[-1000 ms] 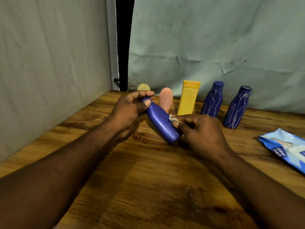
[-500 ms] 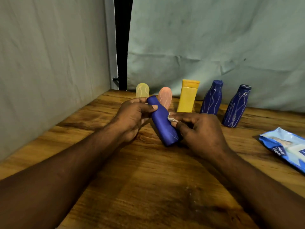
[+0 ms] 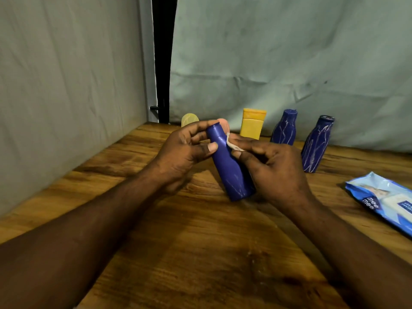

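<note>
Left hand (image 3: 182, 150) grips bottle (image 3: 229, 166); right hand (image 3: 274, 172) pinches wipe (image 3: 233, 144).

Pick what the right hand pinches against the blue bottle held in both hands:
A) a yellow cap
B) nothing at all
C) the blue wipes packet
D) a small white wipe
D: the right hand pinches a small white wipe against the neck of the blue bottle, which the left hand grips near its top. The wipes packet lies apart on the table.
</note>
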